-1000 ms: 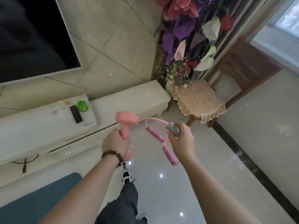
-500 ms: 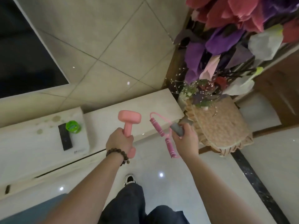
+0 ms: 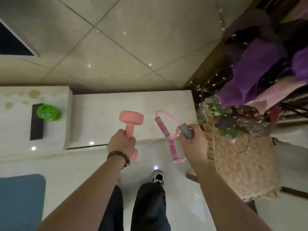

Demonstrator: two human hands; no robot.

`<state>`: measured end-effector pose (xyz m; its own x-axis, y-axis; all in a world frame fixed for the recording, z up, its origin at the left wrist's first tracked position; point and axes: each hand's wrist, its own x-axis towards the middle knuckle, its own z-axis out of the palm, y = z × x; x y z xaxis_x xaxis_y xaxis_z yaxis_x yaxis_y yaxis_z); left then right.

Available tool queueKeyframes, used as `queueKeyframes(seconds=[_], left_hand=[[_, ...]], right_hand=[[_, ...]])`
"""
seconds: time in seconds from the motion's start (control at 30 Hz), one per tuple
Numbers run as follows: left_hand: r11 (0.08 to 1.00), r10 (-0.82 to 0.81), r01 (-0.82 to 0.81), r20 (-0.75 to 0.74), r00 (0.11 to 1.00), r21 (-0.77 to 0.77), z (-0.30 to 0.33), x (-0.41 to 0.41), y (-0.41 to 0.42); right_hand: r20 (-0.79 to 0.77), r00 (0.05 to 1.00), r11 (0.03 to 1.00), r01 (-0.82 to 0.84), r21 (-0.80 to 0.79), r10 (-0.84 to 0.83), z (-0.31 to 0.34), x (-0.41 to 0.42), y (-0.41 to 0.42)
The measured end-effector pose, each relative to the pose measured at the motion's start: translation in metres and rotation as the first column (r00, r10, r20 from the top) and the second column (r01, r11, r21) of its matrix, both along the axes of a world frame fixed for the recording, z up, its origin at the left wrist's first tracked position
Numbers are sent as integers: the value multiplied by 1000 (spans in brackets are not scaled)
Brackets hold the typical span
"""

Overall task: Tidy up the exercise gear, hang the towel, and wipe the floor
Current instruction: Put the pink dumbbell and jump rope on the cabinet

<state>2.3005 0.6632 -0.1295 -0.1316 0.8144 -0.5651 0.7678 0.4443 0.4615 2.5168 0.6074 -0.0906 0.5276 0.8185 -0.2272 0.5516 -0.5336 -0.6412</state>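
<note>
The left hand (image 3: pixel 121 142) grips the matte pink dumbbell (image 3: pixel 131 121) by its round shaft, upright. The right hand (image 3: pixel 194 141) holds a grey block (image 3: pixel 186 130) with a pink resistance band (image 3: pixel 166 132), 2 ribbed foam handles dangling. Beyond both hands lies the glossy marble worktop (image 3: pixel 103 110).

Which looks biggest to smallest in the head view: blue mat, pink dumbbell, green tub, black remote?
1. blue mat, though cut off by the frame and nearer the camera
2. pink dumbbell, held in the left hand
3. black remote and green tub: too alike to rank
</note>
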Motion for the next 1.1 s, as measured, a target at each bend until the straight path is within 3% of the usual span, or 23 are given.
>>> queueKeyframes(seconds=[0.1, 0.37, 0.63, 0.8, 1.0, 1.1], left_hand=[[997, 79, -78, 5, 997, -21, -36, 38, 10], [987, 158, -158, 8, 987, 10, -150, 97, 43], [991, 102, -101, -7, 995, 91, -244, 125, 70], [992, -14, 22, -67, 998, 126, -277, 144, 79], [988, -66, 82, -117, 991, 134, -291, 161, 92], [989, -69, 86, -137, 988, 123, -292, 164, 96]], right_hand=[[-33, 999, 999, -42, -14, 42, -39, 33, 22], [56, 993, 994, -105, 15, 104, -150, 91, 85], [-77, 990, 990, 123, 73, -117, -241, 129, 133], [-14, 991, 983, 133, -127, -136, -299, 158, 126], [42, 999, 938, 16, -346, -1, -324, 184, 118], [158, 977, 926, -73, -369, 140, -328, 190, 117]])
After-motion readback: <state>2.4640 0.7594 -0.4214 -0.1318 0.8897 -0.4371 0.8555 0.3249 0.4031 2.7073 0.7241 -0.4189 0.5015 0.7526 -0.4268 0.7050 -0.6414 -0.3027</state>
